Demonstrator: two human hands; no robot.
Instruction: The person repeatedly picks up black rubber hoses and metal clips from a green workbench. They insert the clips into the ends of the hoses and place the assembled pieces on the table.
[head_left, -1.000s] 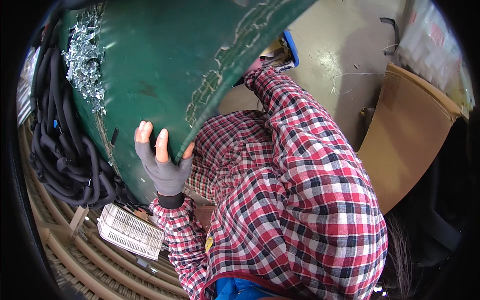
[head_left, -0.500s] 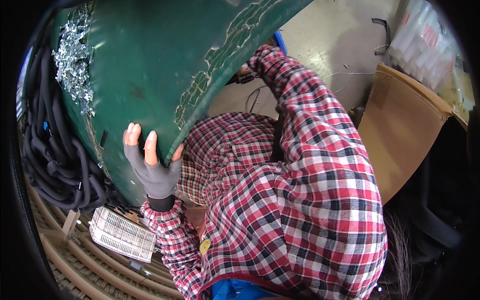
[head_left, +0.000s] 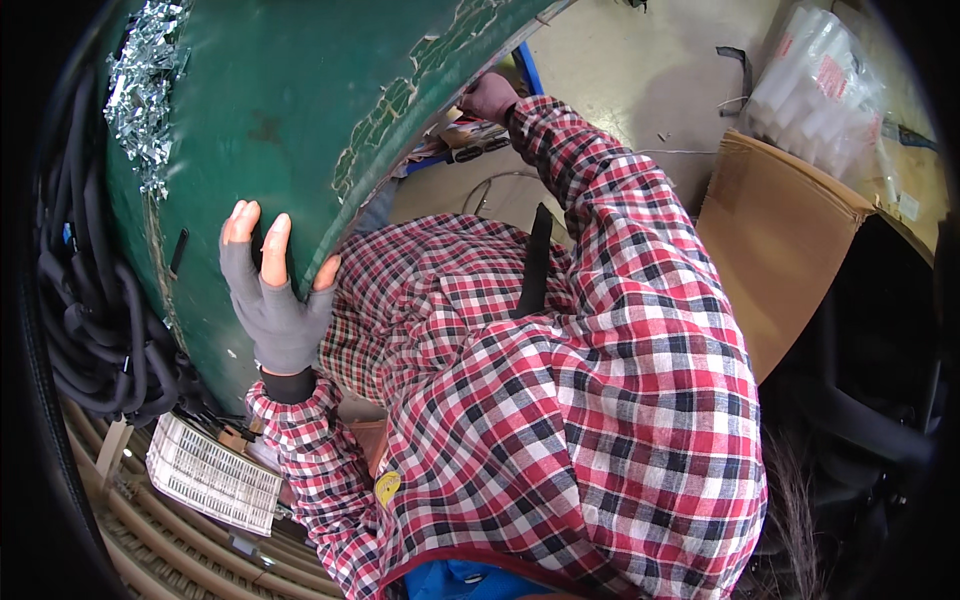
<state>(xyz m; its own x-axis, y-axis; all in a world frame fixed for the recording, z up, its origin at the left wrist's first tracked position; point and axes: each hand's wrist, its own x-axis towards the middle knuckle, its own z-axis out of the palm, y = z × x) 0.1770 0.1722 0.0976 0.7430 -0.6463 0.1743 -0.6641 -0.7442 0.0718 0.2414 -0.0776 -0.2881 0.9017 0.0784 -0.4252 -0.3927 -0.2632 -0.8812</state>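
A smooth, pale grey concrete floor [head_left: 650,70] fills the upper middle, lit evenly; a large flat brown cardboard box [head_left: 780,240] stands on it at right; beyond that lies a clear plastic bag of white rolls [head_left: 815,85]; black coiled hoses [head_left: 85,320] hang at left; a white slatted plastic grille [head_left: 210,475] lies on light wooden slats [head_left: 150,540] at lower left.

concrete floor [head_left: 640,80], cardboard box [head_left: 780,240], plastic-wrapped bundle [head_left: 815,90]
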